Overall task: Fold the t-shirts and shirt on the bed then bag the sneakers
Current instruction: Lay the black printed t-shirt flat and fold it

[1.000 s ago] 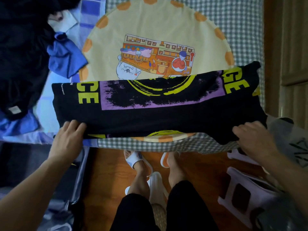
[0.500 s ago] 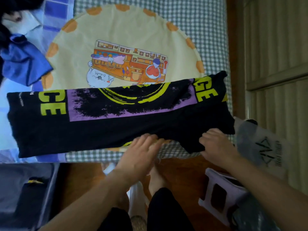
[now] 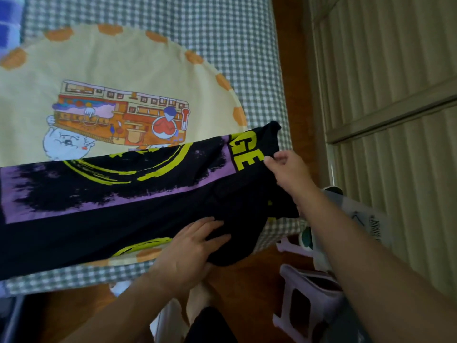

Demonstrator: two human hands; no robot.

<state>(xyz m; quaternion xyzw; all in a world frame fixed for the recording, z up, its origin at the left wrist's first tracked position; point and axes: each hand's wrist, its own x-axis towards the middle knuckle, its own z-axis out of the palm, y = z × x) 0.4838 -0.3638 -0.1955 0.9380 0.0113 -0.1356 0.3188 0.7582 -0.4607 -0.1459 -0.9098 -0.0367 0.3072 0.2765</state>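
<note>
Across the near edge of the green-and-white checked bed cover (image 3: 247, 45) lies a black cotton t-shirt (image 3: 123, 219) folded into a long band, running from the left border of the view to the bed's right corner. Its upper face carries a purple rectangle with a ragged black patch, yellow curved strokes and the yellow letters "GE" near the right end. Another yellow arc shows at its lower edge. Beneath it sits a pale yellow round-edged mat with orange scallops and a cartoon building print (image 3: 111, 95).

The left hand (image 3: 188, 253) lies on the shirt's lower right part, fingers fairly straight and spread, with the thumb seemingly tucked under the hanging corner, though that is hard to make out. The right hand (image 3: 286, 169) pinches the shirt's right end between thumb and fingers, lifting that end slightly off the cover.

A lilac plastic stool (image 3: 304, 305) stands on the reddish wooden floor (image 3: 247, 280) at the bed's corner.
</note>
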